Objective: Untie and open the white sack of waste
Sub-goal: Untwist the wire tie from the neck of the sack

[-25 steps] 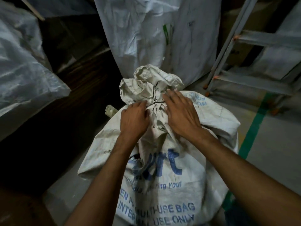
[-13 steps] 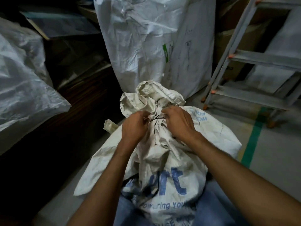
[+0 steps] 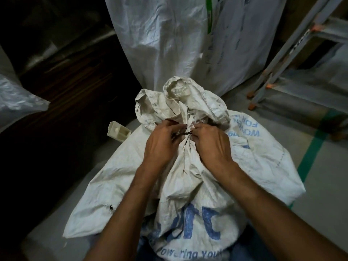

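Untying the white sack [image 3: 188,194] on the floor [image 3: 329,185]
It stands just before you; your left hand [image 3: 160,144] and right hand [image 3: 212,146], close together, pinch the dark tie [image 3: 185,133] round its bunched neck. Pick the tie loose strand by strand; tugging would likely tighten it. Behind stand a larger white bag [image 3: 169,44] and a ladder [image 3: 282,53].

- One head-worn view, looking forward and steeply down along the forearms, close above the left hand [image 3: 160,144] and right hand [image 3: 213,147].
- Their fingers [image 3: 199,129], pinching the white sack [image 3: 188,185] at its neck, sit near frame centre.
- Beyond the fingertips: a taller sack [image 3: 169,44]; right of them, a ladder [image 3: 282,59].
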A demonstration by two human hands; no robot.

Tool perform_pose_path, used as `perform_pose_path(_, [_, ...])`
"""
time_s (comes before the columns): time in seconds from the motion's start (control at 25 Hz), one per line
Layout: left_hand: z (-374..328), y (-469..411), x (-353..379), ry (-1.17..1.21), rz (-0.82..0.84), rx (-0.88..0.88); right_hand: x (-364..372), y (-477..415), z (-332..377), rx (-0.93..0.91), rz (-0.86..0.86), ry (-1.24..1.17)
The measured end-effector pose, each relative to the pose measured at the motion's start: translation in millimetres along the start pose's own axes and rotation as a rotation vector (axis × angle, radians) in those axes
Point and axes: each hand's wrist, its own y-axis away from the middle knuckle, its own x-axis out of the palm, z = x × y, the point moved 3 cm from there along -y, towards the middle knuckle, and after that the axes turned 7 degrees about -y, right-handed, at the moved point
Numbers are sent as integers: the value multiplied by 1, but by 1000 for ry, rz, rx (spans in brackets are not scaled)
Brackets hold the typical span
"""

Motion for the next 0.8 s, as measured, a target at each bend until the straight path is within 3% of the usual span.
perform_pose_path(0.24, [-3,3,1,8,-48,-14,-15,2,-7,-23,11,-82])
perform_pose_path(0.44, [-1,10,-1,121,-89,-24,-24,4,-1,-152,2,45])
perform_pose_path(0.8, [-30,10,-1,218,-132,77,-41,34,-25,-192,-166,-174])
